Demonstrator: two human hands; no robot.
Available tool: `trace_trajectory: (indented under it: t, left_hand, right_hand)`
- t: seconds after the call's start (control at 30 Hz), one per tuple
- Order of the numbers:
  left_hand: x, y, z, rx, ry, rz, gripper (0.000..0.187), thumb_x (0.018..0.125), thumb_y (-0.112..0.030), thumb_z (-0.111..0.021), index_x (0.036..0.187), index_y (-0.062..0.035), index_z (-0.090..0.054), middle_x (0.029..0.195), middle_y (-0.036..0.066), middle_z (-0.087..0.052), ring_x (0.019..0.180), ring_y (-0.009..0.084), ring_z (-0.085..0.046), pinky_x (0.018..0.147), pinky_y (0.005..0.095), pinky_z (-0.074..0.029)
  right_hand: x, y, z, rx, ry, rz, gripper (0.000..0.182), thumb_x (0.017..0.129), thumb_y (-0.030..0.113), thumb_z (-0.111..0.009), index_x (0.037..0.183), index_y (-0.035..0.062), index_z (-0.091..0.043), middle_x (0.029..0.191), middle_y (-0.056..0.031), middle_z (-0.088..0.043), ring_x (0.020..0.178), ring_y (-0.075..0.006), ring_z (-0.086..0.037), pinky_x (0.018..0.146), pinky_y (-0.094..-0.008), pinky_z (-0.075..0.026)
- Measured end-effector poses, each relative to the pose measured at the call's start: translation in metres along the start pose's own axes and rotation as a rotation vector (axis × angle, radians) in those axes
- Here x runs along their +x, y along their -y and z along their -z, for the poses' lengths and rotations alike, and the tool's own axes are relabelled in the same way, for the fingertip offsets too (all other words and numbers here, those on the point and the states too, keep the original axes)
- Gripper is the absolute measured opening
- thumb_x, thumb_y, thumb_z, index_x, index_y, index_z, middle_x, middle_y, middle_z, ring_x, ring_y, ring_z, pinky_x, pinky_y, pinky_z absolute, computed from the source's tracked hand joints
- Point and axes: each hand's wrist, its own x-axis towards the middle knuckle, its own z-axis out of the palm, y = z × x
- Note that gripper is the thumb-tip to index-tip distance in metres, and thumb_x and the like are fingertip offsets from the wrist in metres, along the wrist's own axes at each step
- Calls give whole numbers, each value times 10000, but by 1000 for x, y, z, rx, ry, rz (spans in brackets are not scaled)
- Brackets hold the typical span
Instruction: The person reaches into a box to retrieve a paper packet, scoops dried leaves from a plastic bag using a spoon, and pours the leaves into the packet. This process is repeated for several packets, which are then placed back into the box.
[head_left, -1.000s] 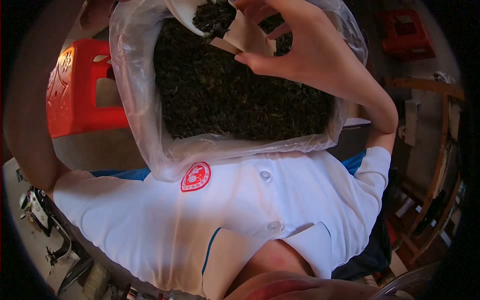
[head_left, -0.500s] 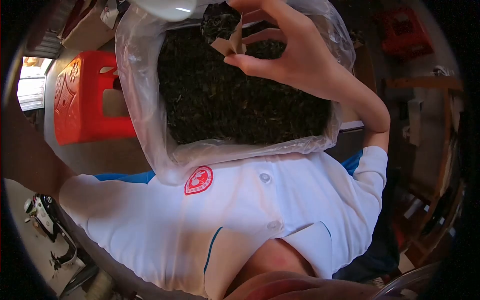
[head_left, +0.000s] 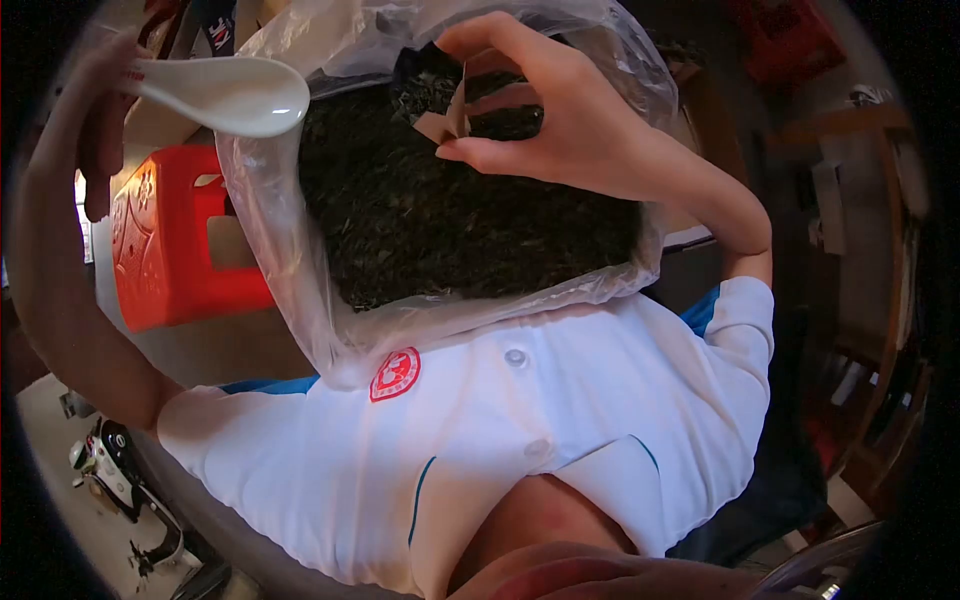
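At the upper left, my left hand [head_left: 98,125] is closed on the handle of a white spoon [head_left: 245,95]. The spoon's bowl lies over the left edge of a clear plastic bag [head_left: 270,230]. Dark dried leaves [head_left: 460,220] fill the open bag. Above them, my right hand [head_left: 545,110] pinches a small brown paper packet [head_left: 455,115] between thumb and fingers. The packet's mouth faces left, and dark leaf pieces [head_left: 428,92] show in it.
A red plastic stool [head_left: 165,250] stands left of the bag. A red crate [head_left: 790,40] is at the upper right, near wooden shelving [head_left: 890,250]. At the lower left there is a white and black scooter [head_left: 115,470].
The spoon has moved left and slightly down, and my left hand has come into view with it. My right hand and the packet have shifted slightly left in view.
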Motion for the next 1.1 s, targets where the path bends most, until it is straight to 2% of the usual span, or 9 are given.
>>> trace_trajectory:
  t: [0.03,0.1,0.17,0.2,0.33,0.63,0.83,0.93,1.1]
  left_hand:
    - [16,15,-15,-106,-189,97,231,845,-56,-617,630,22,-585,456,66,-524,324,99,-413,324,212,-280]
    - [17,19,-14,-92,-215,119,244,841,-54,-615,610,16,-584,459,62,-528,323,98,-405,325,214,-271]
    - [-26,-19,-14,144,107,-44,264,838,-52,-610,584,10,-582,462,59,-534,320,101,-402,322,219,-274]
    - [-32,-12,-35,-178,-419,383,254,835,-47,-604,590,18,-601,478,69,-560,323,106,-430,323,215,-299]
    - [-33,51,25,377,6,148,326,923,-328,-601,754,-55,-656,524,-16,-440,415,60,-372,403,229,-245]
    - [-38,81,30,308,-34,145,297,894,-297,-640,797,-18,-666,497,-39,-408,393,32,-310,374,212,-181]
    - [-34,75,7,213,-77,221,277,881,-295,-658,849,-20,-656,495,-46,-415,383,23,-319,359,198,-173]
    - [-34,82,12,254,2,156,278,885,-294,-655,871,-16,-659,489,-49,-410,377,22,-317,350,197,-170]
    - [-35,83,11,222,-10,167,274,899,-287,-647,860,-16,-667,484,-43,-408,373,22,-307,354,201,-166]
  right_hand:
    - [0,1,2,10,-11,18,544,748,153,-800,1185,25,-503,1124,-119,-599,1025,-218,-623,823,-331,-566]
    - [1,4,8,31,-40,46,565,739,165,-810,1195,33,-504,1121,-118,-600,1018,-210,-626,813,-325,-564]
    - [-3,6,16,114,12,53,626,758,136,-795,1261,3,-445,1144,-127,-552,1064,-214,-589,864,-339,-532]
    - [-4,9,25,144,8,62,646,760,131,-795,1278,-4,-433,1146,-127,-542,1070,-214,-583,876,-344,-523]
    - [-9,9,34,-57,-241,285,606,726,166,-823,1223,45,-497,1149,-119,-597,1012,-193,-631,796,-311,-565]
    - [-56,0,140,-426,-581,-246,671,712,164,-849,1253,4,-486,971,-61,-597,895,-164,-624,768,-289,-524]
    - [-105,-101,130,21,-639,-799,598,737,177,-821,1213,21,-494,951,-93,-601,911,-186,-617,763,-319,-516]
    - [-165,-215,132,-447,-650,-592,583,739,180,-807,1203,29,-489,923,-121,-613,894,-237,-625,768,-358,-512]
    - [-206,-284,133,-517,-618,-750,558,734,174,-801,1170,31,-483,908,-145,-615,869,-265,-618,772,-376,-510]
